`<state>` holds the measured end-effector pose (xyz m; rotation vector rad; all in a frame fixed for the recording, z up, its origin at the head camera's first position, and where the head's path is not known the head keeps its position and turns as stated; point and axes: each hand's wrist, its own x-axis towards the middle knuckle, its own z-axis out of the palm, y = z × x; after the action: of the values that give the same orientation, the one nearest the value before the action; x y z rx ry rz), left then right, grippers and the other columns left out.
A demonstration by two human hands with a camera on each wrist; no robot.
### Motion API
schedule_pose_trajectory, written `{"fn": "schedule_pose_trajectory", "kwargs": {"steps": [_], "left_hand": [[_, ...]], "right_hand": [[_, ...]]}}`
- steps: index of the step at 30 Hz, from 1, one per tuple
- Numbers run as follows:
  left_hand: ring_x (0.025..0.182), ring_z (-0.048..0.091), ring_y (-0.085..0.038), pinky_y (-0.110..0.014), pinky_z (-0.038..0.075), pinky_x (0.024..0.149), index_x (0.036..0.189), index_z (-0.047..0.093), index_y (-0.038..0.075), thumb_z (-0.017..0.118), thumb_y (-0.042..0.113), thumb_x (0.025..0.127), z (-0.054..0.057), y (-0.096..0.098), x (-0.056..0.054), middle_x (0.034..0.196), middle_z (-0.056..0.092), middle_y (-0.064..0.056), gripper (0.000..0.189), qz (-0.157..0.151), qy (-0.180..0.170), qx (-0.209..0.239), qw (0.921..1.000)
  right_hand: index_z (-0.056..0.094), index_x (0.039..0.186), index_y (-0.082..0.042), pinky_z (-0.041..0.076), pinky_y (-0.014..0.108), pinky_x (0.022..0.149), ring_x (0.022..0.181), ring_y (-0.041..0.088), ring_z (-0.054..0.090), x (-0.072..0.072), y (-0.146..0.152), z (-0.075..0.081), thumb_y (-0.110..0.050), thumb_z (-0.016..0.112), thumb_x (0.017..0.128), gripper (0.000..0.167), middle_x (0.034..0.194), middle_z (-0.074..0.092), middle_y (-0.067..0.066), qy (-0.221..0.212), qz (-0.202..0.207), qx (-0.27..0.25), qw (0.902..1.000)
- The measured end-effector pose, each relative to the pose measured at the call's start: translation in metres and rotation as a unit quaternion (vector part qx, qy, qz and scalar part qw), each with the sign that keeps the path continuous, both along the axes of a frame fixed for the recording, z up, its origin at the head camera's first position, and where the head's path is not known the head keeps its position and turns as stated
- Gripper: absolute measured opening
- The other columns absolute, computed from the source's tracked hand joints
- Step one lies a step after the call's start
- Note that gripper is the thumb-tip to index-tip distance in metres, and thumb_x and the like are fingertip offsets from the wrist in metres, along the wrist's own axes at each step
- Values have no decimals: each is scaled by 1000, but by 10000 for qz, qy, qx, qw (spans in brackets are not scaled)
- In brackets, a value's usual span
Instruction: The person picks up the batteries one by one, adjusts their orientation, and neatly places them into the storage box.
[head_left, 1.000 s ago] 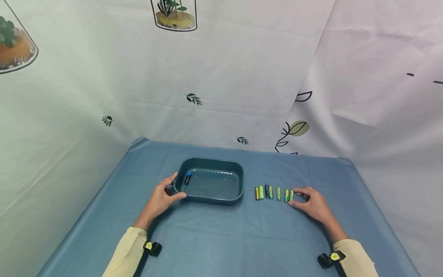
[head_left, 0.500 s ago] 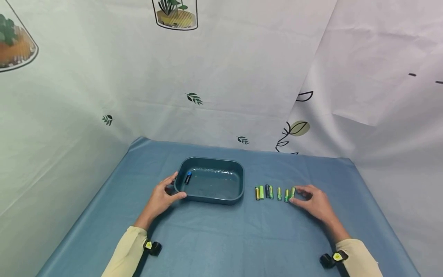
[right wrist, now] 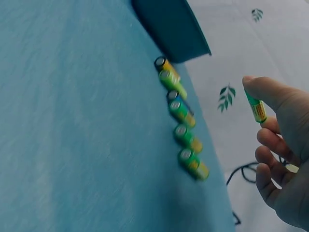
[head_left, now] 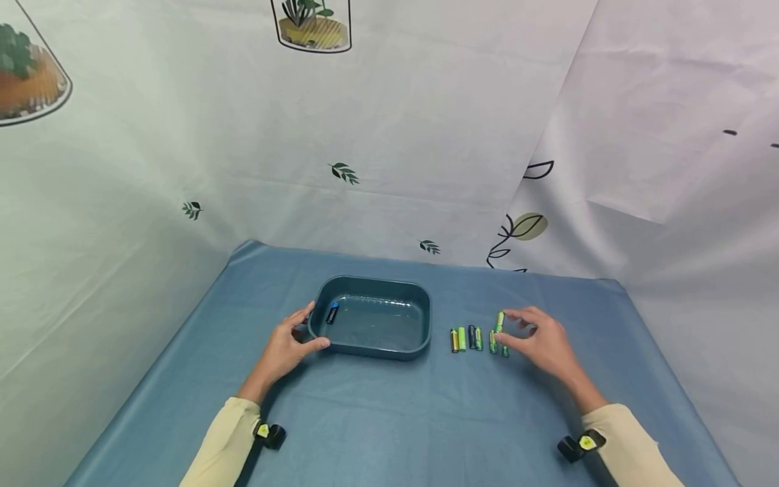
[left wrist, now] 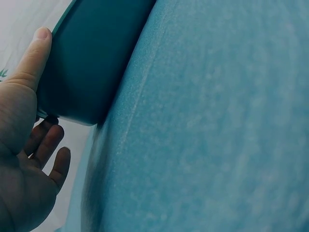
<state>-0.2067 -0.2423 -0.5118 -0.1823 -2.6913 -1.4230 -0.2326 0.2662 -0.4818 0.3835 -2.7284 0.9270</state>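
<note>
My left hand (head_left: pixel 285 350) grips the left end of a dark teal rectangular dish (head_left: pixel 377 352), thumb at the near corner and fingers along the left side. Inside the dish, towards its left, lies a black and blue battery (head_left: pixel 331 313). Between thumb and fingers my right hand (head_left: pixel 546 343) pinches a green battery (right wrist: pixel 258 110), raised above the table and tilted. Below and left of that hand several batteries lie in a row: a black and gold one (head_left: pixel 454 340), a light green one (head_left: pixel 462 339), a dark one (head_left: pixel 471 337) and more green ones (right wrist: pixel 188 138).
A blue cloth (head_left: pixel 377 419) covers the table. Pale printed fabric (head_left: pixel 389 135) hangs behind it and along the sides. Each wrist wears a small black camera, the left camera (head_left: pixel 275 437) and the right camera (head_left: pixel 571 448).
My right hand has picked up the rightmost battery from the row and moved it up and left over the neighbouring batteries. My left hand stays on the dish.
</note>
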Motion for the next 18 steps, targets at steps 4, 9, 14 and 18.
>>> {"fn": "schedule_pose_trajectory", "kwargs": {"steps": [4,9,14,18], "left_hand": [[138,46,-43,-60,46,101,160,37,16,85,40,83,0,1,-1,161,36,-21,94,-17,1,45,10000],[136,48,-42,-59,47,99,160,38,15,86,38,84,-1,1,-2,161,37,-20,93,-49,35,81,9999],[134,49,-43,-59,48,99,160,37,15,85,36,85,-1,1,-2,161,36,-21,92,-69,110,69,9999],[136,46,-44,-60,47,100,160,36,13,85,34,85,-2,0,-1,161,35,-23,92,-92,178,73,9998]], "right_hand": [[73,127,-15,51,42,72,96,25,65,-4,-11,11,-45,86,83,55,116,68,5,-46,98,-23,9999],[73,127,-15,52,43,73,95,28,65,-11,-26,22,-45,85,83,55,116,68,8,-25,256,-72,9996],[72,128,-16,53,43,74,96,26,65,-19,-42,28,-47,85,83,56,116,68,8,-58,389,-139,9991],[72,129,-18,52,42,74,98,26,65,-24,-57,31,-47,85,83,56,116,67,4,-127,483,-256,9984]]}}
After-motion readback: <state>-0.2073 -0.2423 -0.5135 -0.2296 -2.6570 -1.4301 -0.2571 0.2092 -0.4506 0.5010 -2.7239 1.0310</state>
